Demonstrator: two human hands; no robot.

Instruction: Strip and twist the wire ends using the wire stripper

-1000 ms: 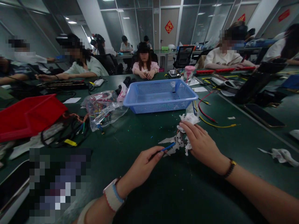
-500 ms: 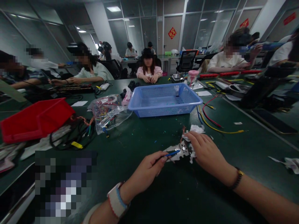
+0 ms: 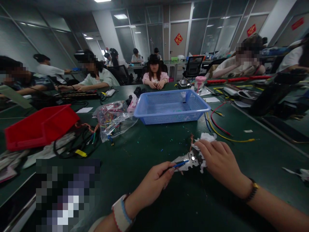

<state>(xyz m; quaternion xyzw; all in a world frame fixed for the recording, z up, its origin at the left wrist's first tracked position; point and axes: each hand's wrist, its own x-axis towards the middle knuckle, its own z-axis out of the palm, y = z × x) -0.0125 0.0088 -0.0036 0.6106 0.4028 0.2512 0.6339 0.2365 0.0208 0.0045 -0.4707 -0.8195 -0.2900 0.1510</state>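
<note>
A flat silver wire stripper (image 3: 192, 158), with notches and round holes in its head, lies between my hands just above the green table. My left hand (image 3: 158, 178) is closed on its left end, where a thin blue piece (image 3: 180, 164) sticks out past the fingertips. At the tool's right end my right hand (image 3: 218, 159) is curled over crumpled white tissue (image 3: 208, 137), which hides that end. Its fingertips are partly out of sight. A reddish copper-coloured strand (image 3: 191, 140) rises beside the tool.
A blue perforated basket (image 3: 172, 120) stands ahead. To the left are a red bin (image 3: 45, 125), black cables (image 3: 72, 146) and a clear bag of wires (image 3: 116, 120). Yellow and red wires (image 3: 231, 138) lie at right. A person (image 3: 155, 75) sits opposite.
The view has tilted up slightly, so everything sits a little lower. Both hands keep their hold, and the tool and tissue have shifted only slightly.
</note>
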